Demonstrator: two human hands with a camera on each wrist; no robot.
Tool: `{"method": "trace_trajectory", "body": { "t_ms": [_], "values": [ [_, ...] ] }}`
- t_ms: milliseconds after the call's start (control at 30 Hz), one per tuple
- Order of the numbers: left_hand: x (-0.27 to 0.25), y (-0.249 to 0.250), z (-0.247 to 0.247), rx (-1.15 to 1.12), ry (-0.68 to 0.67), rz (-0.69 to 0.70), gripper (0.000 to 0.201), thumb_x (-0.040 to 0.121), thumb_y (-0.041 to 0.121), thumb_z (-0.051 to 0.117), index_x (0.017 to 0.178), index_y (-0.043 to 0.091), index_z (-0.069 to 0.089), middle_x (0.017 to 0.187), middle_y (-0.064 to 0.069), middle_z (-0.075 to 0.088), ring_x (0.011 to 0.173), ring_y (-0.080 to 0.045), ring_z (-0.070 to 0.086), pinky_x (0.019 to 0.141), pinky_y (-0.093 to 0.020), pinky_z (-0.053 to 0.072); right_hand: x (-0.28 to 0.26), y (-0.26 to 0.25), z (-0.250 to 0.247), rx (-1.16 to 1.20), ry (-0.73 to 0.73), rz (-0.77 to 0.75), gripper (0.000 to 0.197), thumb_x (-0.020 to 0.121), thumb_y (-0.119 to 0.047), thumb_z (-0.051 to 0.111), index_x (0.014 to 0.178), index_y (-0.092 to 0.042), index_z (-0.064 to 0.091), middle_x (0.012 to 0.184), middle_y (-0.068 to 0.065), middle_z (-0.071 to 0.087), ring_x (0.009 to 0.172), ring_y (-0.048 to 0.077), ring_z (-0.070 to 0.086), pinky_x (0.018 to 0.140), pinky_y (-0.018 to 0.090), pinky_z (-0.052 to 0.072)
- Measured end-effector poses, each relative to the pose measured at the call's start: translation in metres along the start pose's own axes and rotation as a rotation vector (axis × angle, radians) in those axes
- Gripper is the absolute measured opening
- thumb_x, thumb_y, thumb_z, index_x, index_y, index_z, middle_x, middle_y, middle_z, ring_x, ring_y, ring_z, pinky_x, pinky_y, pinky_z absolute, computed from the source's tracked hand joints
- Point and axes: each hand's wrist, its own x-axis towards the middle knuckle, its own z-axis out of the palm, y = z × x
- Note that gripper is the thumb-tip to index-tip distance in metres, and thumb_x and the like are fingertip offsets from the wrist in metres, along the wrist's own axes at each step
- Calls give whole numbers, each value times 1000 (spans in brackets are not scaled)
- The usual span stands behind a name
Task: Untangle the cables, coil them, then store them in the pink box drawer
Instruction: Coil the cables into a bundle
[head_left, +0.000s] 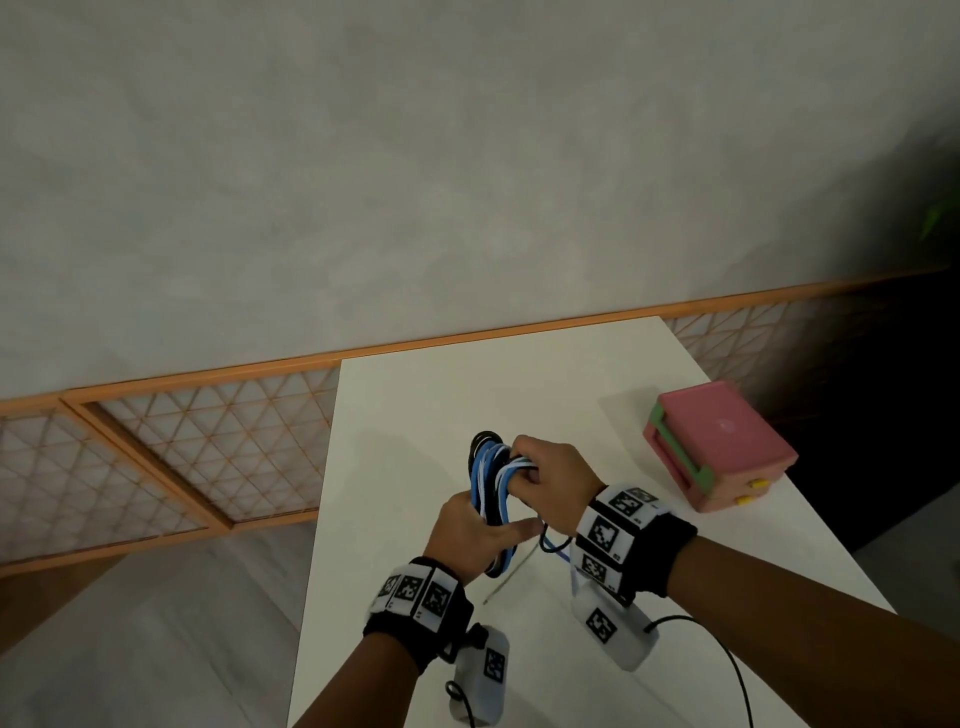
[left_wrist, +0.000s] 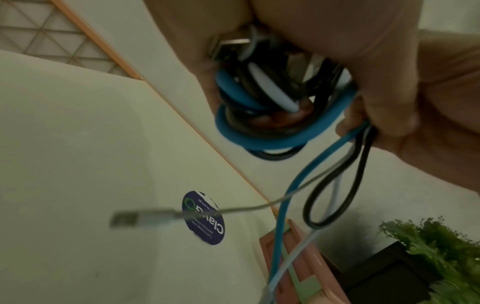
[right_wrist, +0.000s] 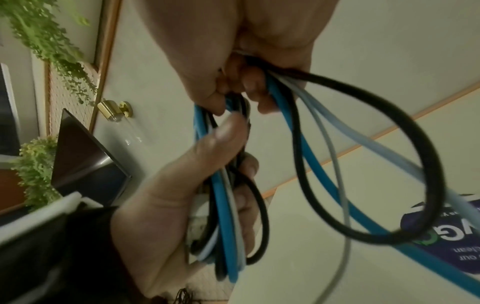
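A bundle of blue, white and black cables (head_left: 491, 480) is held upright above the white table (head_left: 415, 415). My left hand (head_left: 475, 530) grips the lower part of the coil (right_wrist: 228, 216). My right hand (head_left: 545, 475) holds the strands at the top of the coil, fingers curled round them (right_wrist: 259, 90). Loose loops of black, blue and pale cable (right_wrist: 363, 164) hang from the right hand. A grey cable ending in a USB plug (left_wrist: 124, 219) dangles free. The pink box (head_left: 719, 447), with green trim and yellow knobs, sits on the table at the right.
The table's right edge runs just beyond the pink box. An orange-framed lattice rail (head_left: 171, 447) lines the wall behind and to the left. A round dark sticker (left_wrist: 203, 219) lies on the table. A green plant (left_wrist: 428, 257) stands beyond the box.
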Motion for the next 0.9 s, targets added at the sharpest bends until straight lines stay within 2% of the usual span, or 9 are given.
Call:
{"method": "trace_trajectory", "body": {
  "t_ms": [200, 300, 367, 467, 533, 633, 767, 833, 900],
  "values": [
    [-6, -1, 9, 15, -87, -42, 42, 77, 14, 73, 51, 18, 41, 40, 10, 44, 37, -6, 39, 44, -15, 34, 4, 4, 1, -16, 204, 41, 32, 72, 3, 60, 86, -18, 40, 84, -4, 39, 69, 15, 37, 61, 24, 35],
    [-4, -3, 12, 33, -149, -34, 39, 77, 20, 74, 54, 18, 42, 49, 4, 46, 45, -11, 43, 47, -17, 37, 3, 7, 3, -14, 131, 130, 48, 77, 0, 58, 121, -15, 45, 114, 4, 46, 90, 17, 46, 77, 27, 42],
    [0, -2, 15, 66, -188, -5, 38, 78, 22, 74, 56, 14, 45, 47, 7, 45, 41, -6, 40, 47, -16, 36, 7, 11, 3, -60, 30, 178, 46, 83, -2, 50, 128, -13, 45, 125, 9, 51, 105, 24, 53, 91, 32, 45],
    [3, 1, 21, 59, -189, -1, 29, 78, 26, 74, 73, 2, 59, 60, -1, 55, 48, -7, 47, 52, -19, 41, 12, 10, 2, -103, -65, 207, 31, 88, -4, 40, 114, -14, 54, 113, 11, 60, 102, 27, 56, 91, 38, 46],
    [5, 1, 26, -4, -153, -2, 29, 74, 29, 76, 92, 10, 63, 75, 4, 64, 61, -2, 57, 63, -20, 47, 12, 8, 0, -55, -22, 214, 27, 88, -3, 38, 106, -13, 55, 105, 11, 61, 91, 23, 54, 84, 36, 45],
    [8, 5, 26, -82, -71, -17, 60, 62, 33, 77, 116, 23, 54, 101, 5, 66, 91, -8, 64, 81, -27, 54, 8, 6, 0, -3, 31, 184, 27, 85, 1, 36, 105, -5, 54, 100, 17, 62, 87, 26, 55, 78, 35, 43],
    [13, 7, 22, -26, -50, 0, 33, 65, 28, 80, 89, 19, 60, 78, -1, 63, 67, -11, 62, 59, -21, 51, 4, -3, 8, 89, 149, 101, 24, 87, 3, 37, 102, -1, 56, 89, 10, 59, 80, 20, 52, 75, 30, 42],
    [15, 7, 18, -75, -24, 1, 45, 57, 38, 78, 91, 13, 62, 81, -5, 65, 65, -6, 65, 58, -24, 54, 6, -6, 8, 163, 179, 100, 26, 86, 5, 38, 102, -1, 58, 89, 7, 59, 82, 21, 54, 78, 32, 44],
    [14, 13, 15, -85, -86, 23, 24, 63, 31, 71, 78, 16, 63, 72, -2, 64, 56, 2, 60, 61, -29, 53, 8, -10, 7, 211, 170, 112, 28, 86, 6, 37, 103, 0, 58, 92, 11, 61, 85, 24, 55, 82, 36, 47]
  ]
}}
